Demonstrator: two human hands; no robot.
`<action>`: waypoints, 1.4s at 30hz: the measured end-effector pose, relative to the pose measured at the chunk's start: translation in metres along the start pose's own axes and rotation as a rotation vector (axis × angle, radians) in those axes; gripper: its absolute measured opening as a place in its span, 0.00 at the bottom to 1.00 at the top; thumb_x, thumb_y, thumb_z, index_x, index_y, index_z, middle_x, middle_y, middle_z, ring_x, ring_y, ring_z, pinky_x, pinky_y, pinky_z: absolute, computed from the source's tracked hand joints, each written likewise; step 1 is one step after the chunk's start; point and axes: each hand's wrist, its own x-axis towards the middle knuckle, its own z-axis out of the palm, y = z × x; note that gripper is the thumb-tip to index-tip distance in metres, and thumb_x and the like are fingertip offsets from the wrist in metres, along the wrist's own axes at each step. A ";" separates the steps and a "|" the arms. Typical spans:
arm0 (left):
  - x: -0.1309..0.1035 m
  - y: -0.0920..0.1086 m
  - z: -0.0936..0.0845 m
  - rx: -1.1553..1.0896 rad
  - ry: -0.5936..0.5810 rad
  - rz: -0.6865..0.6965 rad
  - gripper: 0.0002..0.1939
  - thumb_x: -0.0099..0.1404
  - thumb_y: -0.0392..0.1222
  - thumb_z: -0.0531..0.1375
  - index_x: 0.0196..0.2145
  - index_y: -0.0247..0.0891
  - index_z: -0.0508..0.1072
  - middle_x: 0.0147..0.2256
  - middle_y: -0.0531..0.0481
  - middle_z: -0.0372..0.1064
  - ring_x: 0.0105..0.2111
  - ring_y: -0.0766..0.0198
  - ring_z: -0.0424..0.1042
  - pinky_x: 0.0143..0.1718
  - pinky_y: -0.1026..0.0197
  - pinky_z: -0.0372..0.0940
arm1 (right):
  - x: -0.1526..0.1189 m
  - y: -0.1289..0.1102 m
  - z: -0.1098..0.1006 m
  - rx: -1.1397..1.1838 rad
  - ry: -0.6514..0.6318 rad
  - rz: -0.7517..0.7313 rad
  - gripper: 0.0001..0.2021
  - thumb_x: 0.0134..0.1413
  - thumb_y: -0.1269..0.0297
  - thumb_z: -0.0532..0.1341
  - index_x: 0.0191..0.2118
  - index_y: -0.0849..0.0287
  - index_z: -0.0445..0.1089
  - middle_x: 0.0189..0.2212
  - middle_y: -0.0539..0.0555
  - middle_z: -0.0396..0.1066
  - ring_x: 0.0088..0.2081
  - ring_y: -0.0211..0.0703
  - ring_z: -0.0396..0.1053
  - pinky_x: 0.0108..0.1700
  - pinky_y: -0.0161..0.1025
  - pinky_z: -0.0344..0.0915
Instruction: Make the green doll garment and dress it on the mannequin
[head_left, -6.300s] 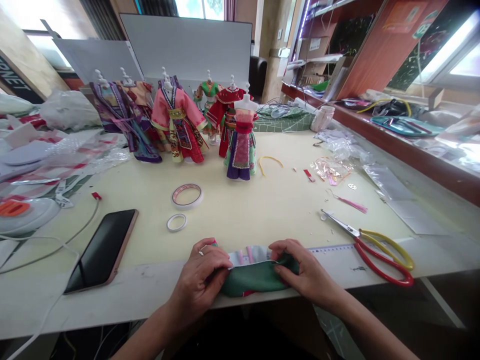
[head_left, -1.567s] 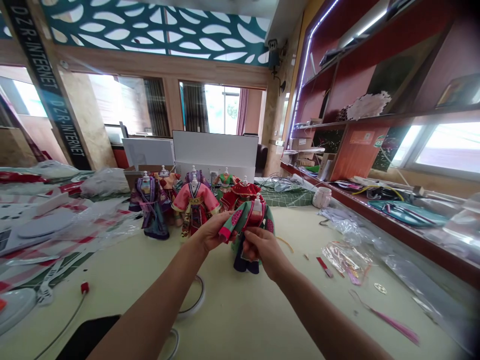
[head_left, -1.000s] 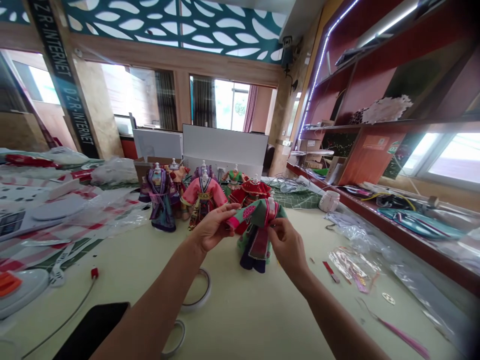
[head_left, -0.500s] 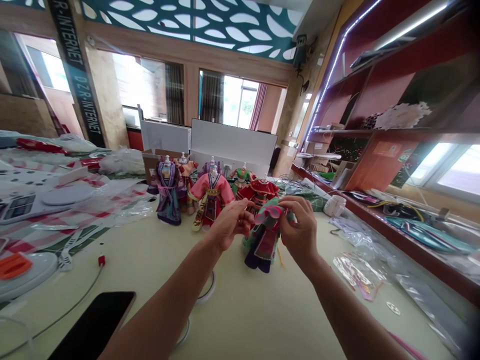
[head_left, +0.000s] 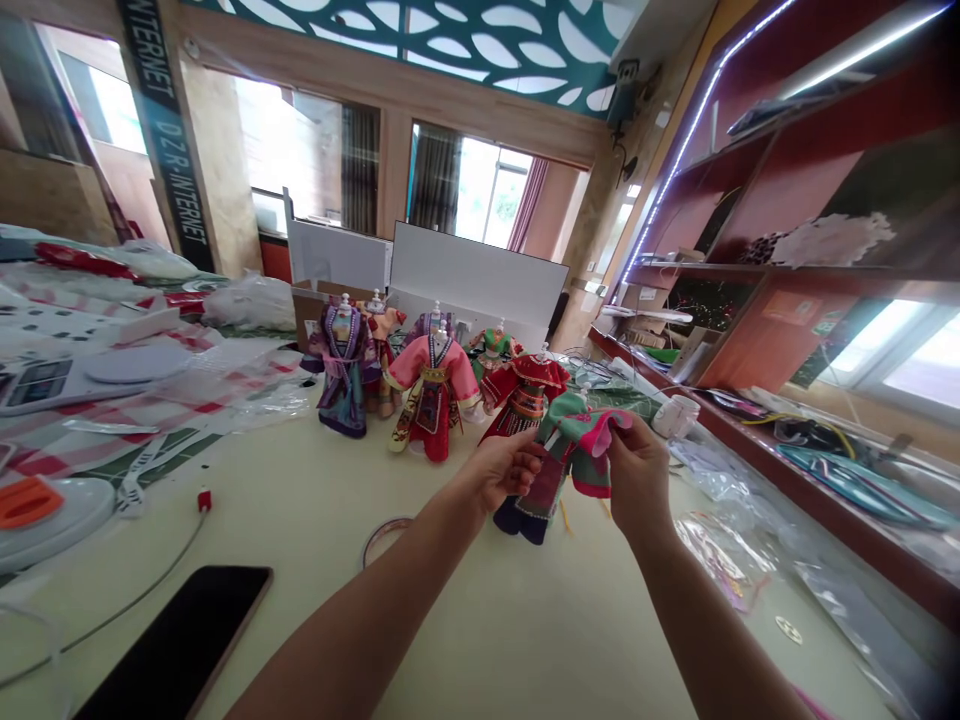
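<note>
In front of me a headless doll figure wears a dark red and purple skirt point(head_left: 541, 490), its hem resting on the table. Around its upper part is a green jacket with pink edges point(head_left: 574, 425). My right hand point(head_left: 641, 470) is closed on the jacket's pink edge and holds it out to the right. At the jacket's left side is my left hand point(head_left: 506, 470), fingers curled and pressed against the cloth; its fingertips are partly hidden. Just behind stands a doll figure in a red dress point(head_left: 531, 380).
More dressed figures stand behind, including a pink-robed one point(head_left: 433, 375) and a blue-purple one point(head_left: 343, 375). A phone point(head_left: 180, 640), a red-tipped cable point(head_left: 204, 498), a roll of tape point(head_left: 382, 540) and a white scale point(head_left: 75, 380) lie left. Plastic bags point(head_left: 720, 560) lie right.
My right hand has moved right and slightly down, drawing the jacket's pink edge outward and spreading the green cloth. My left hand has moved right and down, its fingers now more curled.
</note>
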 end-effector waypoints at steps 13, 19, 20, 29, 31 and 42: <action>-0.005 -0.004 0.016 -0.316 0.018 -0.046 0.14 0.61 0.39 0.59 0.21 0.33 0.64 0.15 0.56 0.60 0.12 0.77 0.56 0.12 0.74 0.51 | 0.000 0.005 -0.002 0.055 -0.019 0.073 0.12 0.40 0.58 0.66 0.33 0.58 0.73 0.20 0.47 0.69 0.19 0.34 0.60 0.20 0.33 0.56; -0.006 -0.005 0.021 -0.428 0.040 -0.040 0.14 0.62 0.33 0.56 0.19 0.32 0.62 0.14 0.57 0.58 0.11 0.79 0.55 0.12 0.75 0.50 | -0.004 0.006 -0.001 0.107 -0.106 0.192 0.15 0.42 0.55 0.65 0.36 0.58 0.71 0.15 0.45 0.64 0.14 0.32 0.56 0.16 0.31 0.51; -0.006 -0.006 0.022 -0.441 0.044 -0.034 0.13 0.61 0.31 0.56 0.19 0.32 0.62 0.14 0.57 0.58 0.11 0.79 0.55 0.12 0.75 0.50 | -0.005 0.006 -0.001 0.119 -0.108 0.205 0.14 0.42 0.56 0.65 0.35 0.58 0.71 0.14 0.45 0.64 0.14 0.32 0.56 0.16 0.31 0.51; -0.005 -0.010 0.027 -0.536 0.083 0.052 0.13 0.62 0.30 0.53 0.20 0.33 0.61 0.14 0.57 0.58 0.12 0.79 0.55 0.13 0.75 0.50 | -0.009 0.006 0.001 0.126 -0.162 0.233 0.09 0.41 0.62 0.63 0.20 0.58 0.64 0.12 0.45 0.61 0.14 0.32 0.56 0.17 0.30 0.49; -0.004 -0.011 0.026 -0.552 0.080 0.075 0.13 0.63 0.30 0.53 0.21 0.33 0.61 0.15 0.56 0.59 0.12 0.79 0.55 0.14 0.75 0.51 | -0.010 0.005 0.002 0.118 -0.165 0.236 0.08 0.41 0.63 0.63 0.20 0.58 0.63 0.12 0.45 0.61 0.14 0.32 0.55 0.17 0.31 0.49; 0.000 -0.018 0.022 -0.571 0.035 0.161 0.09 0.57 0.32 0.60 0.22 0.33 0.63 0.15 0.57 0.60 0.12 0.78 0.55 0.14 0.74 0.49 | -0.010 0.007 -0.006 0.070 -0.222 0.187 0.01 0.44 0.67 0.59 0.26 0.57 0.66 0.13 0.44 0.61 0.15 0.32 0.57 0.17 0.30 0.54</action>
